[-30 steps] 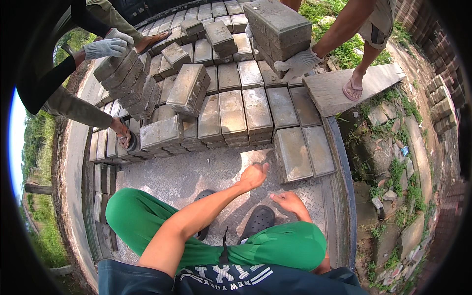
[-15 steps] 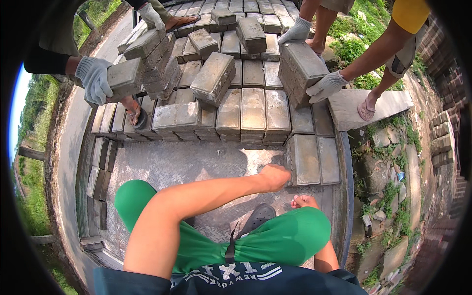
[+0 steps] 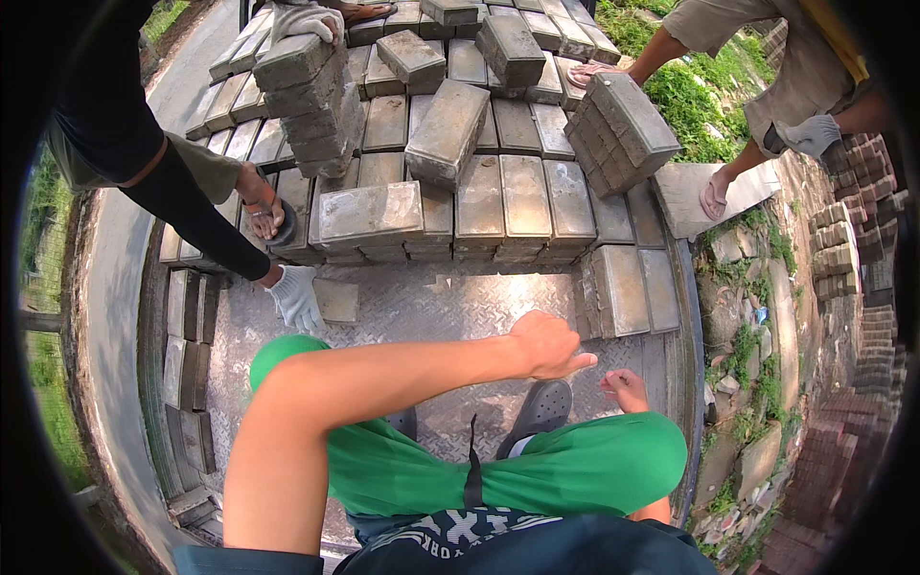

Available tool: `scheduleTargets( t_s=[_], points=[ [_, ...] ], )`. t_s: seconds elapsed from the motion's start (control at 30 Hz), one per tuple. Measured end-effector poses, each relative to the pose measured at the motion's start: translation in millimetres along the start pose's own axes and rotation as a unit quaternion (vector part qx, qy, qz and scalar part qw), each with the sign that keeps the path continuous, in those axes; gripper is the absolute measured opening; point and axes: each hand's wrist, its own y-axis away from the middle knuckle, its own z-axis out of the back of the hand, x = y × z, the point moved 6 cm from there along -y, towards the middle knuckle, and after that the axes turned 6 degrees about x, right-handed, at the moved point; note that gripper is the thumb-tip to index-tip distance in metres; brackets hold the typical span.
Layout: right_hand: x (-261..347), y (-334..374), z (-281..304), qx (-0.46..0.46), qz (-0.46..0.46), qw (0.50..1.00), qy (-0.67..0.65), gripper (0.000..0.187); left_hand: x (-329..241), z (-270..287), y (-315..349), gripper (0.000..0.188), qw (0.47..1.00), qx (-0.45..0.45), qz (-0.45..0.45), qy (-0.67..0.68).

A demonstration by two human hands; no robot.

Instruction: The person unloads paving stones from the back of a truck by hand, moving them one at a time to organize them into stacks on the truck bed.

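My left arm reaches across my knees, and my left hand (image 3: 551, 347) hovers over the metal floor with fingers curled, thumb out and nothing visible in it. Beyond my right knee, my right hand (image 3: 628, 390) is empty, its fingers loosely bent and apart. Just past my left hand, grey concrete paving blocks (image 3: 628, 292) stand upright side by side; neither hand touches them. At the left, a co-worker's gloved hand (image 3: 297, 299) is at a single block (image 3: 337, 301) on the floor. That person's other glove (image 3: 307, 21) rests on a tall block stack (image 3: 302, 96).
Rows of blocks (image 3: 513, 196) fill the truck bed ahead, with loose ones on top. A leaning block stack (image 3: 623, 134) stands at the right, near a plank (image 3: 757, 196) under another person's foot. Blocks (image 3: 187, 369) line the left edge. Rubble and grass lie beyond the right side.
The left co-worker's glove has brought a block down to the floor. At right, the other person's gloves have left the block stack. My left thumb has extended; my view has shifted.
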Motion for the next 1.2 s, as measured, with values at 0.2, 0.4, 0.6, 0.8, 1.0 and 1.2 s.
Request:
scheduleTargets(
  t_s=[0.2,0.4,0.6,0.8,1.0,1.2],
  points=[
    [137.2,-9.2,-42.2,0.016,0.167,0.918,0.359,0.036,18.4,-21.7,36.6,0.052,0.994,0.022,-0.050,-0.097],
    [245.0,-28.2,-214.9,0.131,0.314,0.731,0.591,0.033,57.1,-73.7,46.2,0.032,0.976,0.122,-0.047,-0.176],
    [307.8,-58.4,-397.2,0.056,0.524,0.493,0.693,0.120,59.3,-96.0,98.8,0.026,0.937,0.266,-0.064,-0.216],
    [350.6,-82.4,-469.3,-0.010,0.497,0.491,0.715,0.129,184.4,11.5,137.6,0.053,0.967,0.175,0.119,-0.141],
    [307.4,-52.9,-444.9,0.028,0.486,0.624,0.612,0.107,333.7,19.3,162.9,0.090,0.917,0.024,0.342,0.202],
    [256.7,5.5,-367.6,0.001,0.493,0.719,0.489,0.087,263.9,-34.8,125.7,0.128,0.879,0.242,0.273,0.308]
  ],
)
